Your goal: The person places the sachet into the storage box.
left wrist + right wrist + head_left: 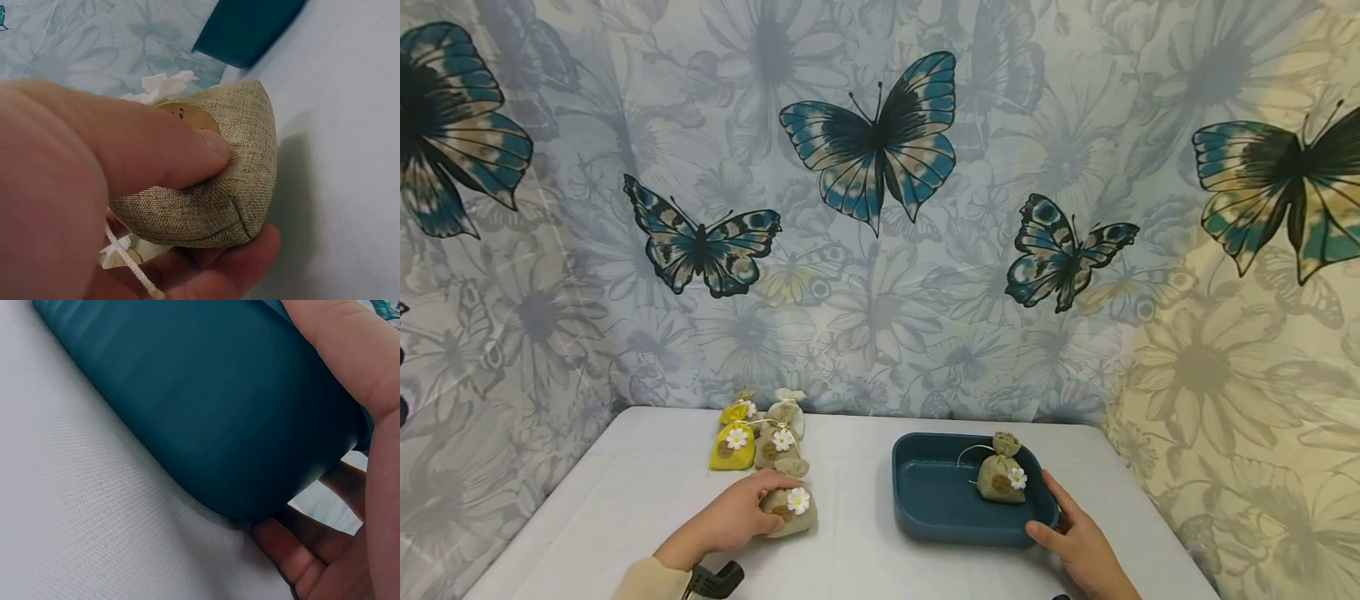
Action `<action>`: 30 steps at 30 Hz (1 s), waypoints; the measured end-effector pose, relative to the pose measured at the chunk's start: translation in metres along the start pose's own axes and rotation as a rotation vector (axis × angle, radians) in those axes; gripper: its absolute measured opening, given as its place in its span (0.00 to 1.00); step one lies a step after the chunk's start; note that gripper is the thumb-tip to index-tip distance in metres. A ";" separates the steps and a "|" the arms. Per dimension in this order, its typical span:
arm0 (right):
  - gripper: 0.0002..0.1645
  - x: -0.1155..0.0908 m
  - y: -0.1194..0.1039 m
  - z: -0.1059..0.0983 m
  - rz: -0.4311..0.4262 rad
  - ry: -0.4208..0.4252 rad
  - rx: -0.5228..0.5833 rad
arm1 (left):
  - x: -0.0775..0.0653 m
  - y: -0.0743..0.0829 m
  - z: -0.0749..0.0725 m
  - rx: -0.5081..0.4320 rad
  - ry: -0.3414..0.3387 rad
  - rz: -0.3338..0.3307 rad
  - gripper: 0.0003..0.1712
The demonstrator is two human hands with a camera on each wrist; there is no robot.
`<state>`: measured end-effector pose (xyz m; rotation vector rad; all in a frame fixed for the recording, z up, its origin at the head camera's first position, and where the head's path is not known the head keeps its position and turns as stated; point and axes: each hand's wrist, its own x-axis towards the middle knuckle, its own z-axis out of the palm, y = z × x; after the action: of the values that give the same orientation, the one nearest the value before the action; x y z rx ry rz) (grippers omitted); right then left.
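My left hand (737, 514) grips a beige burlap sachet (801, 521) with a white flower and a round brown tag. In the left wrist view, the thumb presses over the tag of the sachet (253, 150) and the fingers curl underneath; a drawstring hangs down. My right hand (1078, 537) holds the right end of a dark teal rectangular bin (955, 533), thumb at the rim and fingers round the far side. In the right wrist view, fingertips reach under the corner of the bin (206, 412). Inside the bin, toward its right, stands another beige sachet (996, 468).
At the back left of the white table (850, 475) stand a yellow sachet (743, 457), a beige sachet (767, 458) and a paler sachet (787, 414), close together, with some yellow fabric behind. A butterfly-printed cloth (880, 333) hangs behind the table.
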<state>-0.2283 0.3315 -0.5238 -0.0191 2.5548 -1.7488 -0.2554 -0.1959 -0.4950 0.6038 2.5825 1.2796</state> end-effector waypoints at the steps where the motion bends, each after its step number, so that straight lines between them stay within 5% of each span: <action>1: 0.51 0.000 0.000 0.000 0.002 0.000 -0.002 | 0.001 0.001 0.001 -0.014 0.003 -0.003 0.30; 23: 0.52 -0.003 -0.003 0.000 0.025 0.011 -0.033 | 0.019 0.042 0.010 -0.097 0.062 0.045 0.28; 30: 0.52 -0.002 -0.003 -0.001 0.038 0.053 -0.120 | 0.031 0.057 0.014 -0.118 0.061 0.082 0.28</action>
<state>-0.2261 0.3311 -0.5208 0.0726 2.6747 -1.6027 -0.2624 -0.1413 -0.4577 0.6640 2.5316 1.4864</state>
